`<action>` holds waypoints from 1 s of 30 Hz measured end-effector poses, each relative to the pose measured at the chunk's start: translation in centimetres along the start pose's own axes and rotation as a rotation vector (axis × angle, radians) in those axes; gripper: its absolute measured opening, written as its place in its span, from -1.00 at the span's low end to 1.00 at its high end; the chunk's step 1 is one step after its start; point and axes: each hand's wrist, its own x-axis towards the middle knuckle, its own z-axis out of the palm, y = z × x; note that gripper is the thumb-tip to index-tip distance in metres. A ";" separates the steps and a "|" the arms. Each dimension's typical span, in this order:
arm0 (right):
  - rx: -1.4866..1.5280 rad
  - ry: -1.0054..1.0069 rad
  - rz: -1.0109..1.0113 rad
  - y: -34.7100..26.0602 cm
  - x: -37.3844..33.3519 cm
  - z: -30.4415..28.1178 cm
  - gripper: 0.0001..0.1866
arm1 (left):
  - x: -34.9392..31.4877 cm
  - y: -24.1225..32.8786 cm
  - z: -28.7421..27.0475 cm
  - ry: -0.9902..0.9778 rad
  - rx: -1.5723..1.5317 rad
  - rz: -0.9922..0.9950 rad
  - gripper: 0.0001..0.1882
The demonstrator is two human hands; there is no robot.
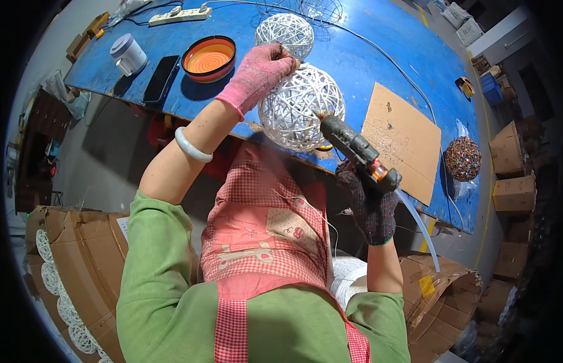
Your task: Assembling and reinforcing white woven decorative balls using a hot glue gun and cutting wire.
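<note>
My left hand [263, 73], in a pink fingerless-looking work glove, is closed at the top left of a white woven ball [301, 109], fingertips pinched at its upper edge. The ball sits at the near edge of the blue table. A second white woven ball [285, 35] stands just behind it. My right hand [371, 206], in a dark knit glove, grips a black hot glue gun [352, 143]. The gun's nozzle points at the right side of the nearer ball. A translucent glue stick [419, 224] trails from its back end.
On the blue table [378, 36] are an orange bowl [209, 58], a phone [162, 79], a white mug [128, 54], a power strip [180, 16] and a cardboard sheet [402, 142]. A multicoloured ball [463, 158] lies at right. A cardboard box [82, 254] holds several white balls.
</note>
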 end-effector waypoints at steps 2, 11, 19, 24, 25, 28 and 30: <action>-0.183 -0.025 -0.044 -0.3 0.1 -0.1 -0.67 | -0.2 0.9 0.4 -0.011 0.030 -0.031 -0.83; -0.545 -0.044 -0.097 -1.3 0.4 0.8 -0.86 | 0.2 0.2 0.5 -0.015 0.135 -0.068 -0.82; -0.650 -0.028 -0.126 -2.1 0.6 0.8 -0.90 | 0.0 0.3 0.2 -0.031 0.176 -0.089 -0.82; -0.345 -0.024 -0.095 0.6 0.1 -0.1 -0.88 | 0.3 -0.6 -0.3 -0.037 0.079 -0.133 -0.83; -0.406 -0.098 -0.077 0.2 0.5 -0.5 -0.86 | 0.3 -0.6 -0.1 -0.043 0.076 -0.132 -0.83; -0.246 0.034 -0.160 0.0 0.7 1.1 -0.86 | 0.2 -0.5 0.3 -0.037 0.085 -0.110 -0.83; -0.438 -0.004 -0.173 -2.1 0.7 0.9 -0.82 | 0.2 -0.5 0.4 -0.030 0.126 -0.138 -0.81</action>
